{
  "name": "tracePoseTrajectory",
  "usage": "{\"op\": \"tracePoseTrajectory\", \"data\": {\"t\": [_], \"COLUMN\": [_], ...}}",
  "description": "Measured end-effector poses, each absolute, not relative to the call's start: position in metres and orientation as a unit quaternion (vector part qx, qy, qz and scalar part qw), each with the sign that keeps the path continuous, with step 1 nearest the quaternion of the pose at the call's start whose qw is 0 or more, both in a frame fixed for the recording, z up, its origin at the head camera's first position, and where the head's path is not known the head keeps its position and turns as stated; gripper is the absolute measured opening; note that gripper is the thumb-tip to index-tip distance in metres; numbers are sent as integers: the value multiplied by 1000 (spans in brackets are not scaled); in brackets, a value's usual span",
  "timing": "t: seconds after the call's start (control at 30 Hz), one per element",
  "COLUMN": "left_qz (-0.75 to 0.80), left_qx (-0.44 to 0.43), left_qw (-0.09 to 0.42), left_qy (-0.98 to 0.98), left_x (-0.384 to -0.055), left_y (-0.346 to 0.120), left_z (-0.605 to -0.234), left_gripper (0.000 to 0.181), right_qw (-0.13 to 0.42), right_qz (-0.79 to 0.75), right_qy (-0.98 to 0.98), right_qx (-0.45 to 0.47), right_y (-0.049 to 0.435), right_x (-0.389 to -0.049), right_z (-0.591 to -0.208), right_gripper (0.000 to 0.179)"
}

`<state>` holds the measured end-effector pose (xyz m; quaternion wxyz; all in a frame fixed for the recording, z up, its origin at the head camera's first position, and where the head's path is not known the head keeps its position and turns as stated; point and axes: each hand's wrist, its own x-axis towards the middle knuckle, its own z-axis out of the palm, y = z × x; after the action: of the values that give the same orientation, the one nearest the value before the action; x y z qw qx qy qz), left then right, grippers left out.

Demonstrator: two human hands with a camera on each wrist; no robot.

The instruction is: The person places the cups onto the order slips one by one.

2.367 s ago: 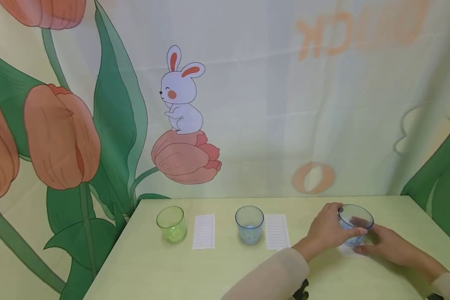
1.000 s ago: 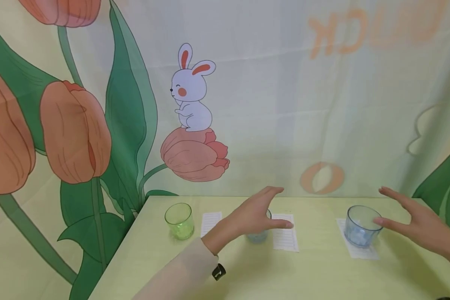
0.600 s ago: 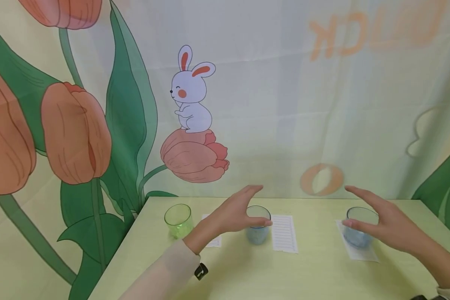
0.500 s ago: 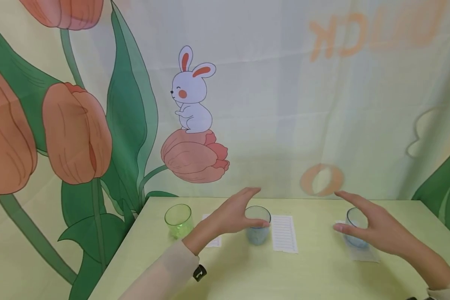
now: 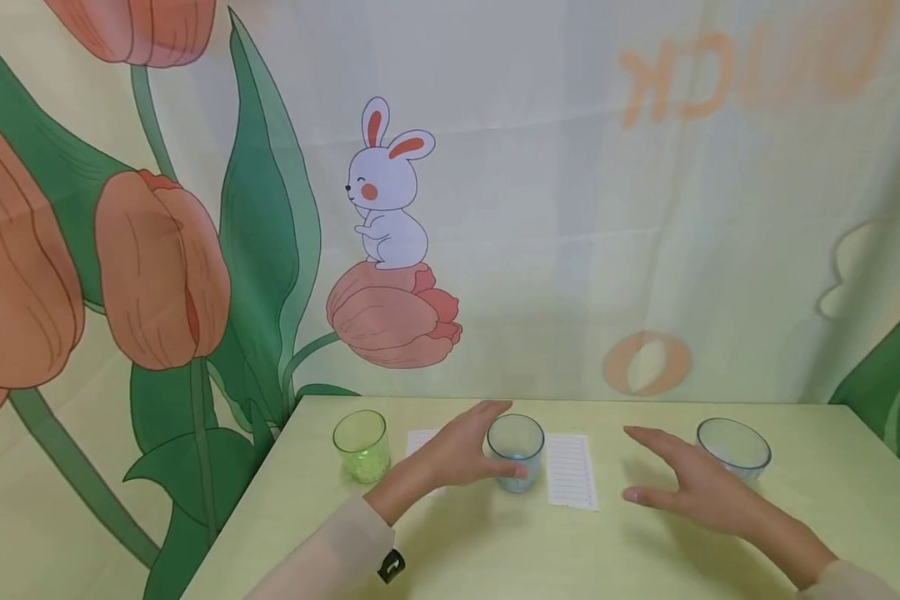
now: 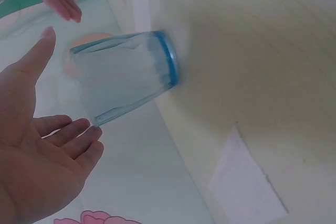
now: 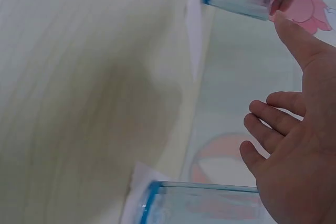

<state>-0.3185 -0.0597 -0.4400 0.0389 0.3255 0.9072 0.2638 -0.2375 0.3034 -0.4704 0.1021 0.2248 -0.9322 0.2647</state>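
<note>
My left hand point(image 5: 453, 450) is at the left side of the middle blue glass point(image 5: 516, 442), thumb and fingers spread. In the left wrist view its fingertips reach the rim of that glass point(image 6: 128, 77), and the thumb stands away from it. The right hand point(image 5: 708, 487) hovers over the table between the two blue glasses, fingers apart and holding nothing. Behind its wrist, the right blue glass point(image 5: 733, 446) is partly hidden. The right wrist view has this glass point(image 7: 205, 203) at the bottom and the middle one at the top.
A green glass point(image 5: 362, 448) stands upright at the left of the table point(image 5: 495, 558). White lined paper slips point(image 5: 572, 471) lie beside the green and middle glasses, the left one partly covered by my left hand. A printed curtain point(image 5: 540, 208) hangs behind the table.
Both hands have let go of the right blue glass, which they held at first. My left hand has moved left to the middle glass, and the right hand has followed partway left.
</note>
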Motion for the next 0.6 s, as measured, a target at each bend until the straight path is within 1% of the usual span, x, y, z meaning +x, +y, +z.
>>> {"op": "tracePoseTrajectory", "data": {"t": [0.27, 0.43, 0.6], "left_qz": [276, 290, 316], "left_qx": [309, 301, 300], "left_qw": [45, 43, 40], "left_qy": [909, 907, 899], "left_x": [-323, -325, -327], "left_y": [-56, -55, -53], "left_z": [-453, -457, -460], "left_gripper": [103, 96, 90], "right_qw": [73, 62, 59], "right_qz": [269, 263, 262], "right_qy": [-933, -935, -934], "right_qx": [226, 232, 237], "right_y": [309, 308, 302], "right_x": [-249, -256, -262], "right_z": [-496, -510, -515], "right_gripper": [91, 93, 92]}}
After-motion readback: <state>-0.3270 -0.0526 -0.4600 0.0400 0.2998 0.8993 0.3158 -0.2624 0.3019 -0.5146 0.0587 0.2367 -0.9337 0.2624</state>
